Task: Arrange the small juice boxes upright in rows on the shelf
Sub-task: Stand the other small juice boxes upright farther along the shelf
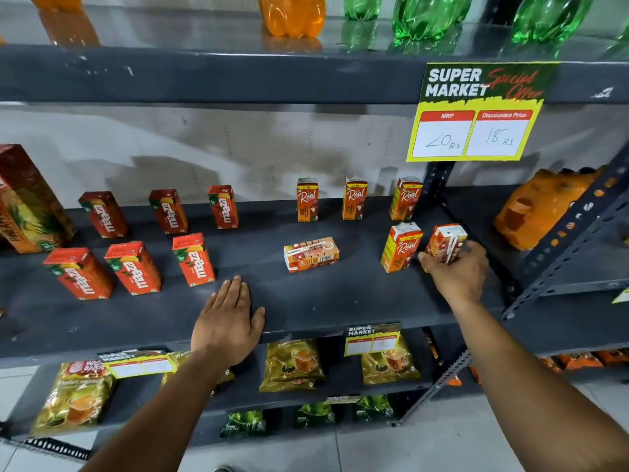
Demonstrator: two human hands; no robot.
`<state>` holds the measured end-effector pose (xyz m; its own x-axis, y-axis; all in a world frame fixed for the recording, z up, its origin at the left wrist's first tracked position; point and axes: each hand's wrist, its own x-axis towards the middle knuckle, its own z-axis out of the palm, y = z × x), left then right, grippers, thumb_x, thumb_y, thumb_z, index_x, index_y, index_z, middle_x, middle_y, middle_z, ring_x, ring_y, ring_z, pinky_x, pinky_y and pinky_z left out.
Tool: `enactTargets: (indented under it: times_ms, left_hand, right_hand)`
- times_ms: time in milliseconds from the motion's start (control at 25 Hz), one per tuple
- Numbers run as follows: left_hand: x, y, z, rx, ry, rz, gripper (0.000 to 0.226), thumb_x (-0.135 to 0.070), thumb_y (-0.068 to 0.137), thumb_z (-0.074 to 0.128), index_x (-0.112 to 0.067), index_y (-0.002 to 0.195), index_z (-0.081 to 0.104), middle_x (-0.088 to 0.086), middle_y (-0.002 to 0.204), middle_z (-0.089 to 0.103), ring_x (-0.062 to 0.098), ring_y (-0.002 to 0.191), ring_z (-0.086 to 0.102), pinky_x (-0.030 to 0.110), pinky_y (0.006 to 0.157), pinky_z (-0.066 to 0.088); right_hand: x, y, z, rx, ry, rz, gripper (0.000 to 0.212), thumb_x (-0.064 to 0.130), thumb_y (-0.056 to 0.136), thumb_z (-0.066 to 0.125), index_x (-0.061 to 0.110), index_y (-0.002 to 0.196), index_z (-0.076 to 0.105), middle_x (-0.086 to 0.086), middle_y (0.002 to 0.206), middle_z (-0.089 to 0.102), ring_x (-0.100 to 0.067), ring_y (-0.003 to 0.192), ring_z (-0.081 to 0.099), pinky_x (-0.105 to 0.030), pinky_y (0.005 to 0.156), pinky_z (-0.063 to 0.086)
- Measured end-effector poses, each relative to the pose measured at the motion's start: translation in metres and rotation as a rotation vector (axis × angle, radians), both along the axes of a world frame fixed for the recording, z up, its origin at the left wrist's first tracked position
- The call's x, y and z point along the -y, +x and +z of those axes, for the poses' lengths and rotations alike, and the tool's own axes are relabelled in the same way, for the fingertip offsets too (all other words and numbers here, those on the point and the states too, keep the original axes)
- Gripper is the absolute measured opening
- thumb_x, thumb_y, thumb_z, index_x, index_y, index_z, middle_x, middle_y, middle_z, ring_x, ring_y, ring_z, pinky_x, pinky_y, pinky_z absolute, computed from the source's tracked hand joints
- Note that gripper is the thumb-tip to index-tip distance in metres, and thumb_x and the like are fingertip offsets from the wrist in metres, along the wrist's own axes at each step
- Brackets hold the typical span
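On the dark grey shelf [306,301], three Real juice boxes [354,199] stand upright in a back row on the right. A fourth Real box [400,247] stands upright in front of them. Another Real box [311,253] lies on its side in the middle of the shelf. My right hand [456,267] is shut on a Real juice box [446,243], held slightly tilted just right of the front standing box. My left hand [228,318] rests flat and open on the shelf's front edge. Several red Maaza boxes [194,260] stand upright in two rows on the left.
A large pineapple carton [30,199] leans at the far left. An orange pack [541,206] sits behind the slotted upright post [571,233] on the right. A price sign [476,114] hangs from the upper shelf. Tea packets [292,366] fill the lower shelf.
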<state>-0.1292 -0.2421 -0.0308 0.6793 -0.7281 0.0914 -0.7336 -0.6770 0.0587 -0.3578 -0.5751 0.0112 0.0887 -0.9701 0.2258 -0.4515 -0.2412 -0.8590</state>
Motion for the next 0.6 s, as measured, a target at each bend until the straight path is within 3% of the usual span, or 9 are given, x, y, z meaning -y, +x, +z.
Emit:
enactTargets:
  times_ms: [40,120,240,320,360,440,600]
  left_hand:
    - [0.0,0.0,0.0,0.0,-0.002,0.001,0.071,-0.053,0.094,0.013,-0.008,0.149,0.017,0.007,0.16,0.011,0.019,0.146,0.005,0.033,0.116,0.003]
    - [0.001,0.0,0.0,0.005,-0.005,0.002,0.071,-0.053,0.094,0.013,-0.008,0.149,0.017,0.007,0.16,0.012,0.02,0.146,0.006,0.034,0.116,0.004]
    - [0.001,0.0,0.0,0.005,0.005,-0.002,0.072,-0.053,0.094,0.012,-0.008,0.149,0.016,0.007,0.16,0.011,0.02,0.146,0.005,0.033,0.116,0.003]
    - [0.001,0.0,0.0,0.005,0.004,-0.003,0.073,-0.054,0.093,0.01,-0.009,0.149,0.016,0.007,0.16,0.011,0.02,0.146,0.005,0.033,0.116,0.003]
    - [0.001,0.0,0.001,0.005,0.003,-0.004,0.073,-0.054,0.093,0.01,-0.009,0.149,0.016,0.007,0.16,0.011,0.02,0.146,0.005,0.033,0.116,0.004]
    - [0.001,0.0,0.001,0.006,0.002,-0.003,0.073,-0.054,0.093,0.01,-0.008,0.149,0.016,0.007,0.16,0.011,0.02,0.146,0.005,0.034,0.116,0.004]
    - [0.0,0.0,0.0,-0.003,-0.013,-0.001,0.074,-0.055,0.093,0.01,-0.008,0.149,0.016,0.007,0.16,0.011,0.02,0.146,0.006,0.034,0.116,0.004]
  right_hand:
    - [0.003,-0.003,0.006,0.049,-0.014,0.015,0.078,0.044,0.062,0.08,0.014,0.125,0.045,-0.009,0.125,0.05,-0.019,0.104,0.053,-0.029,0.084,0.041]
    - [0.014,-0.005,0.029,0.01,-0.08,0.042,0.08,0.056,0.064,0.069,0.017,0.13,0.045,-0.009,0.128,0.047,-0.019,0.109,0.051,-0.032,0.089,0.042]
    - [0.038,-0.003,0.079,-0.512,-0.048,0.2,0.062,0.065,0.067,0.066,0.01,0.096,0.068,-0.012,0.104,0.068,-0.029,0.092,0.063,-0.037,0.077,0.051]
    - [0.047,0.002,0.109,-0.836,-0.021,0.402,0.045,0.051,0.067,0.074,0.008,0.081,0.073,-0.013,0.092,0.072,-0.027,0.08,0.064,-0.035,0.071,0.053]
    - [0.051,0.007,0.121,-0.968,-0.047,0.502,0.038,0.04,0.066,0.078,0.008,0.087,0.073,-0.012,0.095,0.072,-0.027,0.084,0.064,-0.035,0.074,0.053]
    - [0.051,0.014,0.134,-1.185,-0.157,0.692,0.044,0.022,0.065,0.082,0.014,0.106,0.069,-0.003,0.107,0.068,-0.025,0.096,0.061,-0.031,0.081,0.05]
    - [0.055,0.006,0.128,-1.316,-0.464,0.877,0.042,0.01,0.077,0.062,0.038,0.107,0.056,0.002,0.117,0.062,-0.021,0.098,0.057,-0.034,0.078,0.049]
